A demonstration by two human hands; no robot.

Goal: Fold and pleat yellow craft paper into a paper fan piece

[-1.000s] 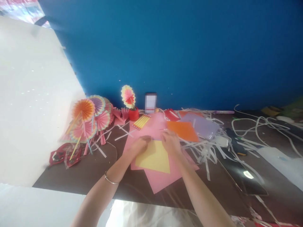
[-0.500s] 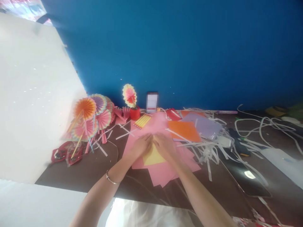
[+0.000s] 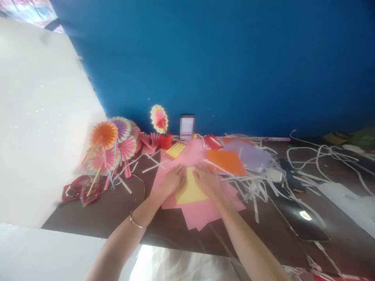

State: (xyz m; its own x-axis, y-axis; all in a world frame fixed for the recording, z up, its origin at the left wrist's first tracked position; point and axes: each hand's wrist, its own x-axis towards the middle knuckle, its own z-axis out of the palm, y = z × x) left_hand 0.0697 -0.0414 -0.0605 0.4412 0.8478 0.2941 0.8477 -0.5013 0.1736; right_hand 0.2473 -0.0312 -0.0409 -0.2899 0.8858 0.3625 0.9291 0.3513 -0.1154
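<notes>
A yellow paper sheet (image 3: 191, 191) lies on top of several pink paper sheets (image 3: 196, 220) on the dark table. My left hand (image 3: 174, 179) rests flat over its left side, fingers stretched forward. Across from it, my right hand (image 3: 205, 180) presses on the right side, also with fingers extended. Both hands cover the far corners of the yellow sheet in part, and its far edge shows between them. Just beyond my left hand sits a yellow pleated paper strip (image 3: 175, 150) with red ends.
Folded paper fans (image 3: 104, 134) stand at the left, near a red pot (image 3: 166, 141). To the right are an orange sheet (image 3: 226, 162), purple paper (image 3: 253, 156), white paper strips (image 3: 256, 208), a phone (image 3: 304, 218) and a white cable (image 3: 325, 154). A blue wall rises behind.
My hands have moved apart, from together at the middle of the yellow sheet's far edge to its two sides. More of the yellow sheet shows between them. The view has shifted slightly.
</notes>
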